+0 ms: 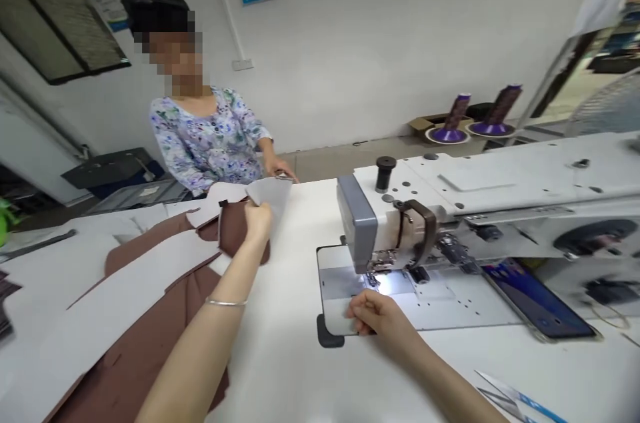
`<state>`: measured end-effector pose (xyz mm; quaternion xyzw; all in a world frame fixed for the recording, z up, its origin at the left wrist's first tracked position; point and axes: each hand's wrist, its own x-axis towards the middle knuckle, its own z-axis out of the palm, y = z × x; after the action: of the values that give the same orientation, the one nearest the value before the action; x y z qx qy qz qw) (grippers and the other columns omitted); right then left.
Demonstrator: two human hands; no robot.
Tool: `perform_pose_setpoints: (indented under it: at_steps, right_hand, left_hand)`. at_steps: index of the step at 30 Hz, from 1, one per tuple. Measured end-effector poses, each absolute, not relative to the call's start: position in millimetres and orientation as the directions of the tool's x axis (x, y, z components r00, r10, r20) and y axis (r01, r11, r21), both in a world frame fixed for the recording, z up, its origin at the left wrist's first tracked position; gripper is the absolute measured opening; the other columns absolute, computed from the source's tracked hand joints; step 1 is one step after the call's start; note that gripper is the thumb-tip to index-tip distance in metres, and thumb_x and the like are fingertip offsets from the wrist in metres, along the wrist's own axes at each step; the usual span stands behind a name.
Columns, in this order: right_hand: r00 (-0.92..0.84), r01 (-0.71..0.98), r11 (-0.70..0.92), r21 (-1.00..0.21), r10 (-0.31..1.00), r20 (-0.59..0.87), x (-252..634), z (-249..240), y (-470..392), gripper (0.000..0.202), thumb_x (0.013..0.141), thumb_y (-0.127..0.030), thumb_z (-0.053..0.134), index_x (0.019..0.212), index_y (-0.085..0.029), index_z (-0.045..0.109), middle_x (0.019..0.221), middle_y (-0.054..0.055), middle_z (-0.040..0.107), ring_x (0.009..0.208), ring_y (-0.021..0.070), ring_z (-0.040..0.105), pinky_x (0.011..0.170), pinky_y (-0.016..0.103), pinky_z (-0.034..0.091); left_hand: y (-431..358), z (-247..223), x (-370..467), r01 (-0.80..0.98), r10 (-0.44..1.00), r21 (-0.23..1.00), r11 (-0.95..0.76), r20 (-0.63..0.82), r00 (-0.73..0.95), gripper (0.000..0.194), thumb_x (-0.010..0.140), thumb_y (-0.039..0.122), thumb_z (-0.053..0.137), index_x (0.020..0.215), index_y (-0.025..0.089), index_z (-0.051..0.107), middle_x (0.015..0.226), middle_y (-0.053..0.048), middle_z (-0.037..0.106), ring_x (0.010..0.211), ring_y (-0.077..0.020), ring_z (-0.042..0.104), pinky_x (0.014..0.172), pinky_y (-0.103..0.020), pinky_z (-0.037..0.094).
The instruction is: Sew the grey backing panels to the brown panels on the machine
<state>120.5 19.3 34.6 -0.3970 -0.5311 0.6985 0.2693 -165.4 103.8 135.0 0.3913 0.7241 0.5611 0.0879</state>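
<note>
My left hand [259, 219] is stretched forward, its fingers closed on a brown fabric piece with a pale grey-white side [273, 193]. The fingertips are partly hidden by the cloth. Beneath and left of that arm lie several large brown and white fabric pieces [145, 276], overlapping on the table. Just in front of the sewing machine's needle area [373, 278], my right hand [373, 311] hovers over or rests on the metal plate [335, 283]; I cannot tell which. Its fingers are curled into a pinch, and whatever they may hold is too small to name. A work light shines beside the needle.
Across the table stands a person in a flowered shirt [215, 136], one hand [280, 166] by the far fabric end. The sewing machine [400, 209] fills the right side. A phone [543, 299] and blue-handled scissors [520, 399] lie to the right. Purple thread cones [456, 119] stand behind.
</note>
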Motion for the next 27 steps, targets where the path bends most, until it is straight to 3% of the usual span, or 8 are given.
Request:
perform_pose_setpoints:
  at_steps: [6, 10, 17, 20, 23, 27]
  right_hand:
    - [-0.566, 0.120, -0.257, -0.959, 0.776, -0.279, 120.0, 41.7, 21.1, 0.038, 0.060, -0.058, 0.065, 0.067, -0.021, 0.058, 0.057, 0.000, 0.060, 0.054, 0.0151, 0.054, 0.059, 0.031, 0.045]
    - [-0.560, 0.128, -0.250, -0.960, 0.781, -0.278, 120.6, 45.5, 20.3, 0.042, 0.058, -0.061, 0.066, 0.067, -0.021, 0.058, 0.061, 0.001, 0.061, 0.055, 0.0152, 0.055, 0.060, 0.031, 0.047]
    - [-0.555, 0.134, -0.222, -0.966, 0.790, -0.258, 118.5, 41.4, 18.3, 0.037, 0.062, -0.056, 0.065, 0.069, -0.021, 0.059, 0.070, 0.003, 0.064, 0.059, 0.0151, 0.057, 0.058, 0.029, 0.046]
    - [-0.547, 0.157, -0.181, -0.971, 0.803, -0.238, 117.7, 39.0, 17.4, 0.033, 0.064, -0.053, 0.064, 0.069, -0.021, 0.060, 0.071, 0.004, 0.065, 0.058, 0.0156, 0.057, 0.056, 0.029, 0.046]
    - [-0.534, 0.183, -0.136, -0.974, 0.817, -0.215, 117.4, 37.9, 15.7, 0.032, 0.067, -0.052, 0.063, 0.070, -0.021, 0.061, 0.069, 0.004, 0.065, 0.058, 0.0165, 0.056, 0.056, 0.030, 0.046]
    - [-0.515, 0.209, -0.088, -0.974, 0.837, -0.186, 117.2, 35.6, 11.9, 0.029, 0.069, -0.050, 0.062, 0.071, -0.021, 0.061, 0.070, 0.004, 0.065, 0.058, 0.0165, 0.056, 0.057, 0.030, 0.046]
  left_hand:
    - [106.0, 129.7, -156.0, 0.623, 0.782, 0.779, 0.068, 0.346, -0.518, 0.039, 0.079, 0.014, 0.046, 0.116, 0.008, 0.055, 0.108, -0.014, 0.067, 0.101, -0.0175, 0.062, 0.087, -0.027, 0.048]
    - [58.5, 117.6, -175.7, 0.747, 0.843, 0.655, 0.115, 0.333, -0.421, 0.038, 0.082, 0.019, 0.044, 0.118, 0.014, 0.057, 0.123, -0.010, 0.061, 0.116, -0.0164, 0.054, 0.102, -0.029, 0.039]
    - [-75.7, 99.1, -291.8, 0.801, 0.774, 0.287, 0.525, 0.231, -0.590, 0.045, 0.081, 0.029, 0.042, 0.119, 0.007, 0.053, 0.136, -0.023, 0.045, 0.133, -0.0364, 0.029, 0.109, -0.053, 0.021]
    - [-100.4, 99.6, -321.7, 0.789, 0.773, 0.140, 0.598, 0.158, -0.614, 0.051, 0.080, 0.037, 0.043, 0.119, 0.005, 0.051, 0.133, -0.027, 0.045, 0.127, -0.0402, 0.036, 0.103, -0.055, 0.026]
    - [-100.8, 104.2, -330.8, 0.805, 0.801, 0.029, 0.593, 0.086, -0.593, 0.054, 0.078, 0.044, 0.047, 0.120, 0.010, 0.051, 0.124, -0.023, 0.053, 0.118, -0.0373, 0.045, 0.095, -0.048, 0.035]
    - [-89.0, 122.7, -333.3, 0.804, 0.806, -0.060, 0.592, 0.010, -0.592, 0.038, 0.080, 0.041, 0.046, 0.104, 0.015, 0.060, 0.104, -0.018, 0.065, 0.099, -0.0324, 0.057, 0.083, -0.041, 0.042]
